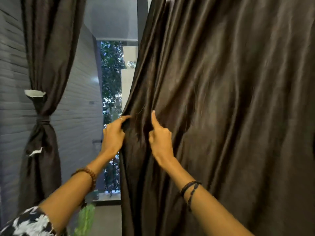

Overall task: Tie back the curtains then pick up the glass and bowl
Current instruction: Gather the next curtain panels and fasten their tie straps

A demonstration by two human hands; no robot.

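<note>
Dark brown curtains (230,116), black-and-white patterned sleeve (29,223), brown beaded bracelet (90,174)

the left curtain (46,65) hangs at the left, gathered at its middle by a tie (43,119), in front of the wall (13,82). the right curtain (221,116) hangs loose across the right. between the two lies the window (111,92). the left hand (113,135) grips the right curtain's left edge; the right hand (160,138) grips a fold just to its right. a plant (85,220) sits below the left forearm.

Dim interior, bright window (111,92) backlight, motion blur
</note>
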